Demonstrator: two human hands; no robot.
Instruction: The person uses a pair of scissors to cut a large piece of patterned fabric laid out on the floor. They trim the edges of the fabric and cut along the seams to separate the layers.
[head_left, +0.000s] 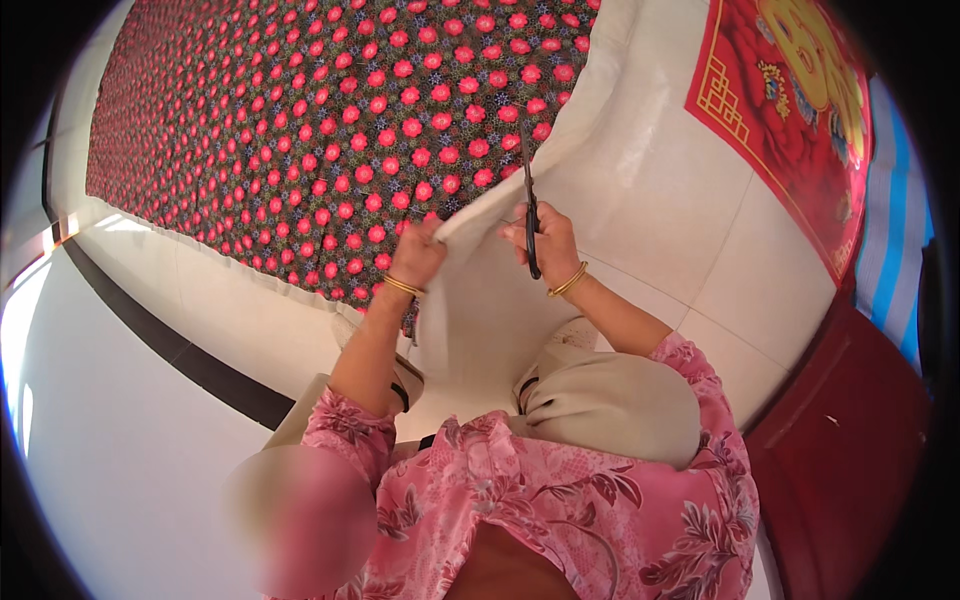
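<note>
A dark cloth with pink flowers (360, 142) lies spread on the floor, over a white fabric layer (480, 210) that shows along its edges. My left hand (420, 253) is closed on the near corner edge of the fabric and lifts it. In my right hand (550, 240) is a pair of scissors with black handles (532, 225); the blades point away from me, beside the white edge. Whether the blades touch the fabric I cannot tell. The fingertips of my right hand lie near a thin strand that is too fine to make out.
At the upper right a red mat with gold patterns (757, 142) lies on the tiled floor (660, 225). Beyond it is a blue striped cloth (889, 225). A dark red piece of furniture (840, 435) stands at the right. A white surface (142, 375) bordered by a dark band is at the left.
</note>
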